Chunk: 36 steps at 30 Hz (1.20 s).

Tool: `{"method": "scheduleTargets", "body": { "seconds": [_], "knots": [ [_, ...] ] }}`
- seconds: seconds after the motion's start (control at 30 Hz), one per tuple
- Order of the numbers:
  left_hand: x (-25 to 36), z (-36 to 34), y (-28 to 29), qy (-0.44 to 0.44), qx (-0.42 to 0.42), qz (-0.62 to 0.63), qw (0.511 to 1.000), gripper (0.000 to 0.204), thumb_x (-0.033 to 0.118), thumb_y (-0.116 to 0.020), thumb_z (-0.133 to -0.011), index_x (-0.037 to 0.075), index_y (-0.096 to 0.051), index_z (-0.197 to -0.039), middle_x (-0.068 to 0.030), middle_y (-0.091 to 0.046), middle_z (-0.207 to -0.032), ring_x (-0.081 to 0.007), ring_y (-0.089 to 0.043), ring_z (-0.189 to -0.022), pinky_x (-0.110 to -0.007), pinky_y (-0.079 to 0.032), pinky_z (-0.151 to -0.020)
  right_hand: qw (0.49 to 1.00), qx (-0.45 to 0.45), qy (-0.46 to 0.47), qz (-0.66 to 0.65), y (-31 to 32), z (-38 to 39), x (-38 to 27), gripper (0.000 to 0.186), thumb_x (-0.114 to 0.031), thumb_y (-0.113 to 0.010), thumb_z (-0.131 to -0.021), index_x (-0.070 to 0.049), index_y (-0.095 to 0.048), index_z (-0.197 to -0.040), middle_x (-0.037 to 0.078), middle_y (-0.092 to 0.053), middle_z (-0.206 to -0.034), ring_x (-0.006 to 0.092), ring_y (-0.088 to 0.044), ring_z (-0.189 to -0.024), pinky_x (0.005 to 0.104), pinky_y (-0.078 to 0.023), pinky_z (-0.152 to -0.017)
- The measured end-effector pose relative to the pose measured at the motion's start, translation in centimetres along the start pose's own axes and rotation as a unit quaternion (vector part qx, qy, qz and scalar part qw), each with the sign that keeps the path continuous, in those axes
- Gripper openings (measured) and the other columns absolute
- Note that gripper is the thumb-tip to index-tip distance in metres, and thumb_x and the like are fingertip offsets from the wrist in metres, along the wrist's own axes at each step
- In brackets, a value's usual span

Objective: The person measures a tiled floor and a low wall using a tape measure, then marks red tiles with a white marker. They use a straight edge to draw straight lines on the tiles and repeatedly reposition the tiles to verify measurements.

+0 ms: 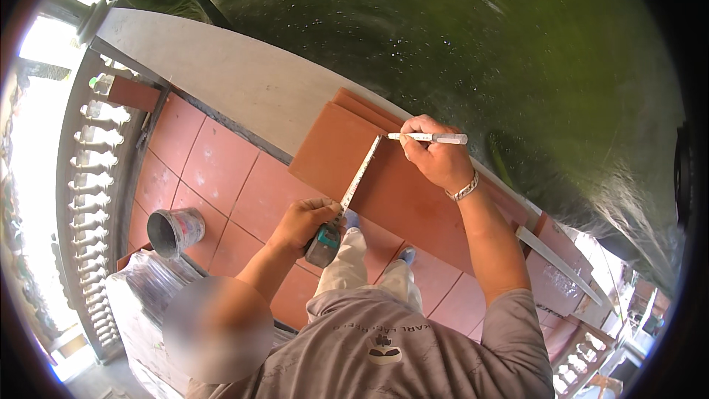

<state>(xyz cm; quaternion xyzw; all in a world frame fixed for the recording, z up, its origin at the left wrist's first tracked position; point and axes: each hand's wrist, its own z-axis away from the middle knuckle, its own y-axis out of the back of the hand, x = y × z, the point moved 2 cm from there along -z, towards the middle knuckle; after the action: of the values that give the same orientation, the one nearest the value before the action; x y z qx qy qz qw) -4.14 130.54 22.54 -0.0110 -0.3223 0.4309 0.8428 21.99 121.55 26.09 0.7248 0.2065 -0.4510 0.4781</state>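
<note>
Terracotta tiles lie stacked in front of me on a pale ledge, one overlapping another. My left hand is closed round a teal and black tape measure at the near edge of the tiles. Its blade runs out across the tile surface, away from me and to the right. At the blade's far end my right hand pinches a white marker pen. The pen lies nearly level, its tip pointing left beside the end of the blade.
A dark bucket stands on the tiled floor at left, near a plastic-wrapped stack. A white balustrade borders the left side. Dark green sheeting hangs beyond the ledge. A long pale strip lies at right.
</note>
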Motion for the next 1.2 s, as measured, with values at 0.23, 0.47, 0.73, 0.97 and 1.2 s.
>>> {"method": "scheduleTargets", "body": {
  "seconds": [0.23,0.47,0.73,0.97,1.2],
  "knots": [
    [0.0,0.4,-0.9,-0.007,-0.001,-0.027,1.000,0.018,0.015,-0.062,-0.096,-0.002,-0.067,-0.091,-0.0090,-0.068,-0.080,-0.0167,-0.067,-0.071,-0.028,-0.054,-0.065,1.000,0.004,0.006,0.010,0.7,1.0,0.1,0.007,-0.012,-0.067,-0.087,-0.006,-0.063,-0.090,0.007,-0.068,-0.073,0.0221,-0.066,-0.062,0.0326,-0.052,-0.058],
    [-0.3,0.1,-0.5,-0.009,-0.002,-0.064,0.998,0.019,0.016,-0.062,-0.097,-0.001,-0.068,-0.092,-0.0094,-0.069,-0.083,-0.0162,-0.067,-0.073,-0.028,-0.054,-0.067,0.999,0.038,-0.019,-0.008,0.2,1.5,0.7,0.008,-0.012,-0.067,-0.088,-0.006,-0.063,-0.090,0.006,-0.067,-0.071,0.0166,-0.064,-0.060,0.0306,-0.050,-0.056],
    [0.7,1.0,0.6,-0.032,-0.022,-0.060,0.997,0.020,0.017,-0.063,-0.096,-0.002,-0.069,-0.092,-0.0080,-0.068,-0.081,-0.0154,-0.066,-0.073,-0.029,-0.053,-0.065,0.986,0.134,-0.032,-0.089,1.9,3.5,0.7,0.007,-0.009,-0.066,-0.092,-0.003,-0.064,-0.096,0.000,-0.063,-0.071,0.0056,-0.060,-0.062,0.0228,-0.049,-0.057],
    [-5.0,1.1,-6.5,0.011,-0.194,0.062,0.979,0.018,0.016,-0.064,-0.097,-0.001,-0.067,-0.094,-0.0101,-0.069,-0.082,-0.0169,-0.067,-0.074,-0.029,-0.054,-0.066,0.960,0.255,-0.075,-0.084,11.1,13.1,1.6,0.015,-0.007,-0.066,-0.094,0.001,-0.061,-0.106,0.005,-0.067,-0.082,0.0083,-0.065,-0.066,0.0214,-0.052,-0.060],
    [-12.9,2.0,-17.8,0.088,-0.179,0.036,0.979,0.021,0.020,-0.064,-0.097,0.001,-0.068,-0.090,-0.0099,-0.068,-0.085,-0.0186,-0.066,-0.076,-0.031,-0.055,-0.070,0.949,0.281,-0.131,-0.054,18.9,24.5,4.3,0.019,-0.007,-0.066,-0.092,-0.002,-0.066,-0.110,0.005,-0.067,-0.091,0.0135,-0.068,-0.072,0.0277,-0.056,-0.063]
  ]
}}
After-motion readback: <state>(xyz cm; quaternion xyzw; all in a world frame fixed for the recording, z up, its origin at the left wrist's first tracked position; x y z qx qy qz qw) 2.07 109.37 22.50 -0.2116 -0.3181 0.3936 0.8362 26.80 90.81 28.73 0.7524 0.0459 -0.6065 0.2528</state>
